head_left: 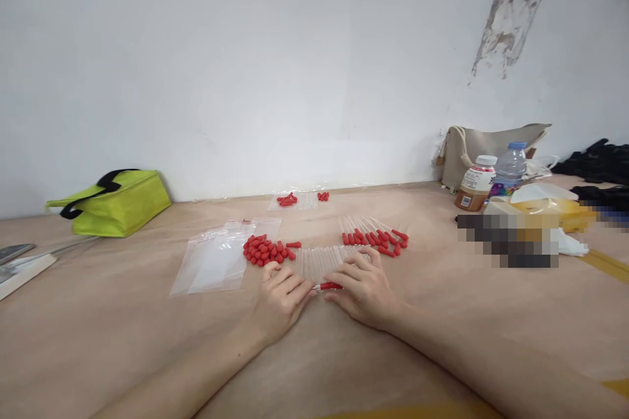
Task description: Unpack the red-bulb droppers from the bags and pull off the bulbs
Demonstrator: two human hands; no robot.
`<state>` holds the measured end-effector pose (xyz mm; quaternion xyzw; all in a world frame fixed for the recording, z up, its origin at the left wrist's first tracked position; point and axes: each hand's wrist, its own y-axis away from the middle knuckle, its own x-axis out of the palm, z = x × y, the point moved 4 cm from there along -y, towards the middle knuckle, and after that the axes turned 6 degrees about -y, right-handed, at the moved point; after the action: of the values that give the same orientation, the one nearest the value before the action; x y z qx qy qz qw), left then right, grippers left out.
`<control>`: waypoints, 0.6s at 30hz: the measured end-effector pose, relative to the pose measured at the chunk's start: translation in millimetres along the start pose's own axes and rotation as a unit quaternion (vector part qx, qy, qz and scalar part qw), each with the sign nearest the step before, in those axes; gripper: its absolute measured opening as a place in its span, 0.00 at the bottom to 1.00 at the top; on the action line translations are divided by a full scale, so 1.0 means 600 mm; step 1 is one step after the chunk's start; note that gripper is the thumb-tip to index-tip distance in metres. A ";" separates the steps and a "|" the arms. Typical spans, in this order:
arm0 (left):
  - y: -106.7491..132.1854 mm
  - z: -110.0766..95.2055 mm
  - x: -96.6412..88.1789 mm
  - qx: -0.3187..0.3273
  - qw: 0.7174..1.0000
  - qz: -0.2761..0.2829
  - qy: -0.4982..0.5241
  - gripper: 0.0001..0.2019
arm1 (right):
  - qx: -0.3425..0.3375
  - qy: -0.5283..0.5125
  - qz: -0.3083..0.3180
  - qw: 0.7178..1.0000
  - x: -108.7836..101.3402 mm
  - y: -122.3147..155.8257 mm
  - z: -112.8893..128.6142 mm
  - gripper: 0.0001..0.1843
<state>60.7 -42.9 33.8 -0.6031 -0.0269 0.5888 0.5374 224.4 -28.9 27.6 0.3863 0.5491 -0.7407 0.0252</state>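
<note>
Between my two hands lies a dropper with a red rubber bulb (330,286) and a short bit of pale tube. My left hand (285,292) pinches the tube end, while the fingers of my right hand (364,288) close on the bulb. Just beyond them is a row of clear glass tubes (314,262) laid side by side. A heap of loose red rubber bulbs (263,251) sits past my left hand. Beyond my right hand, several glass droppers (376,237) fan out with red bulbs on their near ends.
Clear plastic zip bags (216,262) lie flat at left. Near the wall is a clear packet (307,200) with red bulbs and tubes. A lime-green bag (125,203) stands far left. Bottles (476,184) and a beige bag (455,160) stand at right on the brown-covered table (147,321).
</note>
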 end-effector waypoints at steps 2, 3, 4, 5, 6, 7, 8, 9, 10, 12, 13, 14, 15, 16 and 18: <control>-0.001 -0.002 -0.002 0.006 1.000 0.006 0.008 0.07 | -0.016 0.008 0.006 1.000 0.002 0.000 0.003 0.06; -0.002 -0.002 -0.004 0.009 1.000 0.010 0.012 0.07 | -0.020 0.012 0.008 1.000 0.003 0.001 0.004 0.06; -0.002 -0.002 -0.005 0.011 1.000 0.013 0.016 0.07 | -0.022 0.016 0.010 1.000 0.003 0.002 0.005 0.07; -0.002 -0.002 -0.006 0.012 1.000 0.016 0.019 0.07 | -0.023 0.020 0.012 0.999 0.003 0.003 0.005 0.07; -0.003 -0.002 -0.008 0.011 1.000 0.018 0.021 0.08 | -0.023 0.022 0.013 0.999 0.003 0.004 0.005 0.08; -0.003 -0.002 -0.009 0.010 1.000 0.020 0.021 0.08 | -0.023 0.022 0.013 0.999 0.002 0.005 0.005 0.08; -0.003 -0.002 -0.009 0.009 1.000 0.022 0.021 0.09 | -0.024 0.020 0.013 0.999 0.002 0.006 0.005 0.08; -0.003 -0.003 -0.010 0.009 0.999 0.023 0.021 0.09 | -0.026 0.017 0.013 0.999 0.001 0.006 0.005 0.09; -0.004 -0.003 -0.011 0.009 0.999 0.023 0.021 0.09 | -0.028 0.013 0.011 0.999 0.000 0.006 0.005 0.09; -0.004 -0.005 -0.011 0.013 0.999 0.022 0.026 0.09 | -0.032 0.005 0.008 0.999 -0.001 0.006 0.007 0.08; -0.004 -0.005 -0.011 0.014 0.999 0.020 0.030 0.08 | -0.034 0.003 0.008 0.999 -0.001 0.006 0.007 0.08; -0.004 -0.006 -0.011 0.016 0.999 0.020 0.033 0.08 | -0.035 0.000 0.008 0.999 -0.001 0.006 0.008 0.08; -0.003 -0.005 -0.010 0.016 0.999 0.020 0.036 0.08 | -0.035 -0.002 0.008 0.999 -0.001 0.007 0.009 0.07; -0.002 -0.004 -0.009 0.016 0.999 0.021 0.039 0.08 | -0.034 -0.003 0.010 0.999 -0.002 0.008 0.009 0.07; 0.004 0.002 -0.009 0.007 0.999 0.019 0.044 0.08 | -0.030 -0.005 0.015 0.999 -0.006 0.012 0.007 0.07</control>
<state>56.7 -46.6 36.0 -0.6254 0.0126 0.5719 0.5307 228.0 -36.6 24.1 0.3897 0.5647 -0.7258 0.0508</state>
